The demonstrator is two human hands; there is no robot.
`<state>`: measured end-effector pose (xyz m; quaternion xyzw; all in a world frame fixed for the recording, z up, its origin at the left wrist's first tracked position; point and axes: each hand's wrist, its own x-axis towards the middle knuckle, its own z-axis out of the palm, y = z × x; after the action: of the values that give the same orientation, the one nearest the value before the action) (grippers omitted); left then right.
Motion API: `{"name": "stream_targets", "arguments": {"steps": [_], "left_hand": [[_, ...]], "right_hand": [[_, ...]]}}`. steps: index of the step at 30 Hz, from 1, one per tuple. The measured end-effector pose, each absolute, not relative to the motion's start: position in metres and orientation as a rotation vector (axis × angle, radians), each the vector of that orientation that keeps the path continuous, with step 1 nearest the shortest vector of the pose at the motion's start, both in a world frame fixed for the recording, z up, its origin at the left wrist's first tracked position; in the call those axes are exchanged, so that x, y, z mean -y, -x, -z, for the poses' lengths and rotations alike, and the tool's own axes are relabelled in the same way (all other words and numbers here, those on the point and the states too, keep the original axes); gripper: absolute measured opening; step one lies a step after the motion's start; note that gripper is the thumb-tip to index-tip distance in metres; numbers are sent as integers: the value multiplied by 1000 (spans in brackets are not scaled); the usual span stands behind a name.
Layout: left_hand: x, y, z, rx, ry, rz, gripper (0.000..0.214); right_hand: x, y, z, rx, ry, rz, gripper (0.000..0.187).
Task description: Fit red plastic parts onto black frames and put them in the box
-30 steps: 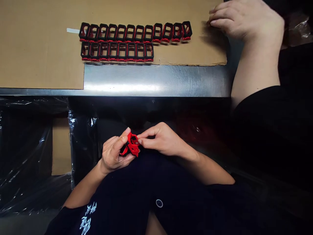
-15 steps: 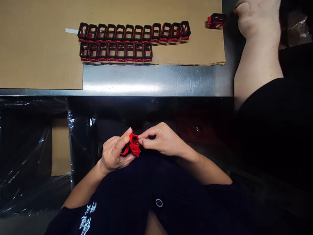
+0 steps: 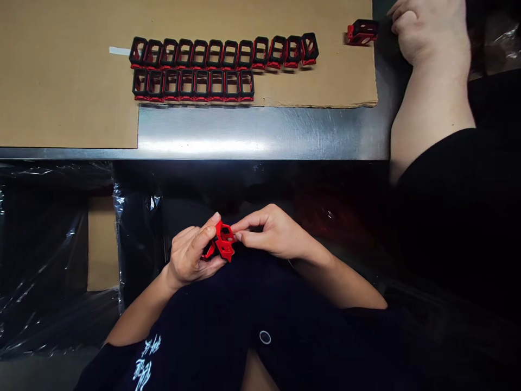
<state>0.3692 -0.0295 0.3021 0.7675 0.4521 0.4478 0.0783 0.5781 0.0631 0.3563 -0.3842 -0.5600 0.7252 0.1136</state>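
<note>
While below table (image 3: 260,153) edge, left hand (image 3: 189,262), right hand (image 3: 277,234): fingers (image 3: 249,221) tight on red part (image 3: 223,245).

A steel counter (image 3: 260,133) is seen across the upper half, and most of it is covered by a cardboard sheet (image 3: 65,81). On the sheet, black-and-red frames are lined up in two close rows: an upper row (image 3: 223,52) of twelve and a lower row (image 3: 193,85) of eight. A white strip (image 3: 119,50) is laid at 9 o'clock of the upper row. At 1 o'clock a single frame (image 3: 361,31) is set at the sheet's edge, just beside another person's hand (image 3: 427,27). At 8 o'clock, below the counter, crinkled plastic film (image 3: 40,260) is seen, with a cardboard panel (image 3: 101,244) beside it.
</note>
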Motion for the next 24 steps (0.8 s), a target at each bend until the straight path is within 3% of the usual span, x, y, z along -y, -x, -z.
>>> {"name": "stream_targets", "arguments": {"steps": [18, 24], "left_hand": [[28, -368, -299, -1386, -2377, -1342, 90], [29, -369, -297, -1392, -2340, -1350, 94]], "right_hand": [[-56, -561, -357, 1696, 1293, -1887, 11], [-59, -566, -359, 1665, 1246, -1981, 12]]}}
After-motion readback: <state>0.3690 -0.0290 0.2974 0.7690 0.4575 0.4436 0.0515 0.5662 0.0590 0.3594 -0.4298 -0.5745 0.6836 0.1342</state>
